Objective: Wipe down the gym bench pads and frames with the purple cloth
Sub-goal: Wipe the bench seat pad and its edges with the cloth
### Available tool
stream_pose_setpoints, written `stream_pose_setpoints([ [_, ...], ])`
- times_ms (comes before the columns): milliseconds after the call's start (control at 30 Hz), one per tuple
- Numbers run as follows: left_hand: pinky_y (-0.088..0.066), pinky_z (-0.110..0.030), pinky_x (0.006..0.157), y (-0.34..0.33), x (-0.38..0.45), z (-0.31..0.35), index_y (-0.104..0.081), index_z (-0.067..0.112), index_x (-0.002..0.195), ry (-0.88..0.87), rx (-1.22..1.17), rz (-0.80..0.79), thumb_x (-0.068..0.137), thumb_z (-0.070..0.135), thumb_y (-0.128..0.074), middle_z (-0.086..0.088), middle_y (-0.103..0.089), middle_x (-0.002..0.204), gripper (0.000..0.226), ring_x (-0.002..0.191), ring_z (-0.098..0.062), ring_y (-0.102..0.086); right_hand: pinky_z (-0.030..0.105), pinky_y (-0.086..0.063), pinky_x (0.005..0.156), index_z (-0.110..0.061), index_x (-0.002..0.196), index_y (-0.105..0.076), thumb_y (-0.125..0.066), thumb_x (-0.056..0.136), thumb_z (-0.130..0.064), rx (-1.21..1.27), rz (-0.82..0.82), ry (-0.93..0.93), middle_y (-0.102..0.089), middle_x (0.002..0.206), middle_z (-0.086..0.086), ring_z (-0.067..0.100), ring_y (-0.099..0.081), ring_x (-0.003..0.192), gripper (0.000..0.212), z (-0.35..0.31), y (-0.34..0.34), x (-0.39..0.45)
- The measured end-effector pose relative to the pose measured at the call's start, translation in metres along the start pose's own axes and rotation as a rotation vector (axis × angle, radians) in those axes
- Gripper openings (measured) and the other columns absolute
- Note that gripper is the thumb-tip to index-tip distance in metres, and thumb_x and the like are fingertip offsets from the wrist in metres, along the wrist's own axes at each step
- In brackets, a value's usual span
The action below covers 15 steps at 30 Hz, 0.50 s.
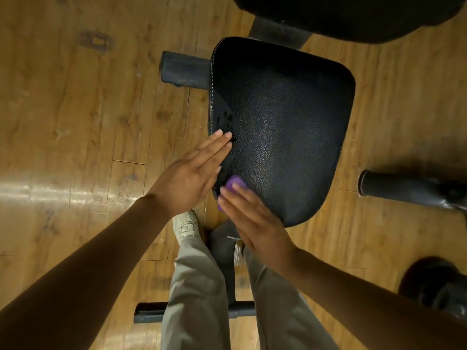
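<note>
A black textured seat pad of the gym bench fills the middle of the head view. My left hand lies flat with straight fingers against the pad's left side edge. My right hand presses the purple cloth onto the pad's near left corner with flat fingers; only a small bunch of cloth shows beyond the fingertips. A second black pad is at the top edge. The dark bench frame runs down between my legs.
Wooden floor all around. A black foam roller bar sticks out left of the pad, another to the right. A frame foot bar lies across the floor near my legs. Dark equipment sits at lower right.
</note>
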<state>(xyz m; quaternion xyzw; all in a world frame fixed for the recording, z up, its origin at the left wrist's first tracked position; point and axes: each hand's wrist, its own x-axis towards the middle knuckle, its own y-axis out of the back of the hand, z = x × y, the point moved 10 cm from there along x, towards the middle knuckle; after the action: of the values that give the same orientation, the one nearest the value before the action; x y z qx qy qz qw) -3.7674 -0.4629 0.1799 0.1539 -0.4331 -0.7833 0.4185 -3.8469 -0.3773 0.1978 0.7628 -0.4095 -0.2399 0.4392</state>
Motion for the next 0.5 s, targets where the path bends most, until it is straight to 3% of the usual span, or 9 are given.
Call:
stream_pose_setpoints([
  [100,-0.030,-0.040,0.116,-0.001,0.000,-0.002,-0.038,-0.004,0.142,-0.012,0.009,-0.018,0.099,0.008,-0.042,-0.016,-0.033,0.153,0.045,0.145,-0.026,-0.026,0.043,-0.034,0.112,-0.006,0.138,-0.047,-0.036,0.099,0.001,-0.036,-0.093,0.131,-0.042,0.146,0.009,0.024,-0.034,0.140,0.041,-0.005,-0.003,-0.011],
  [200,-0.031,-0.041,0.115,-0.002,-0.001,-0.002,-0.038,-0.005,0.142,-0.013,0.028,-0.030,0.099,0.009,-0.041,-0.017,-0.032,0.153,0.046,0.144,-0.027,-0.026,0.040,-0.032,0.113,-0.006,0.137,-0.047,-0.038,0.099,0.000,-0.107,-0.125,0.229,-0.041,0.146,0.009,0.023,-0.034,0.139,0.040,0.009,0.009,0.009],
  [367,-0.027,-0.046,0.116,0.004,-0.006,0.004,-0.038,-0.004,0.143,0.147,0.190,0.037,0.099,0.016,-0.037,-0.018,-0.033,0.152,0.048,0.144,-0.029,-0.027,0.041,-0.033,0.113,-0.002,0.137,-0.047,-0.046,0.095,0.001,-0.115,0.088,-0.129,-0.041,0.146,0.014,0.029,-0.035,0.139,0.043,0.091,0.056,0.095],
  [500,-0.025,-0.049,0.116,0.000,-0.032,0.019,-0.037,-0.003,0.143,0.331,0.162,0.119,0.099,0.023,-0.044,-0.017,-0.030,0.154,0.051,0.146,-0.027,-0.023,0.048,-0.028,0.114,0.001,0.139,-0.043,-0.045,0.096,-0.001,-0.032,0.131,-0.194,-0.036,0.149,0.017,0.031,-0.028,0.142,0.043,0.100,0.061,0.123],
])
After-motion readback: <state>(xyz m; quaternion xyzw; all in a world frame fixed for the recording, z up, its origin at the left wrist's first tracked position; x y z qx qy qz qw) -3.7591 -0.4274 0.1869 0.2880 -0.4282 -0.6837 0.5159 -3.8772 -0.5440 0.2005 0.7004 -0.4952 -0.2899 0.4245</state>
